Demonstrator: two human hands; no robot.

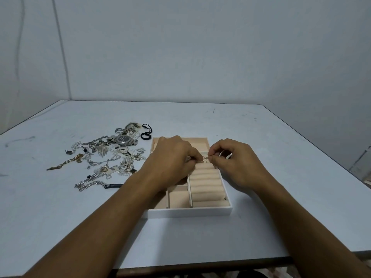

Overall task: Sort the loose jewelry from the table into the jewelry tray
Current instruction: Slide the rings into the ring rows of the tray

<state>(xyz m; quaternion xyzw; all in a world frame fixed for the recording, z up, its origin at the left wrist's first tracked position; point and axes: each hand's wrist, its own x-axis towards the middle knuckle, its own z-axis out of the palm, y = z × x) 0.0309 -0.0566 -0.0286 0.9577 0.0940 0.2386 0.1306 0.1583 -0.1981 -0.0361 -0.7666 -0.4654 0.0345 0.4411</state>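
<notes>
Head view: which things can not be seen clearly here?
- Ring pinched between left hand and right hand: too small, fingertips cover it.
- Jewelry tray: left compartments hidden under the left hand.
- Jewelry pile: tangled, single pieces blur together.

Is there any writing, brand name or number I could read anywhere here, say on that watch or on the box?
No text can be read in this picture.
Watch dial: any brand or numerals are too small and blurred to read.
Tray: its white wall and beige lining show no label.
Small ring, pinched between the left hand and right hand: too small to show any marking.
Table: only scuffs, no writing.
</notes>
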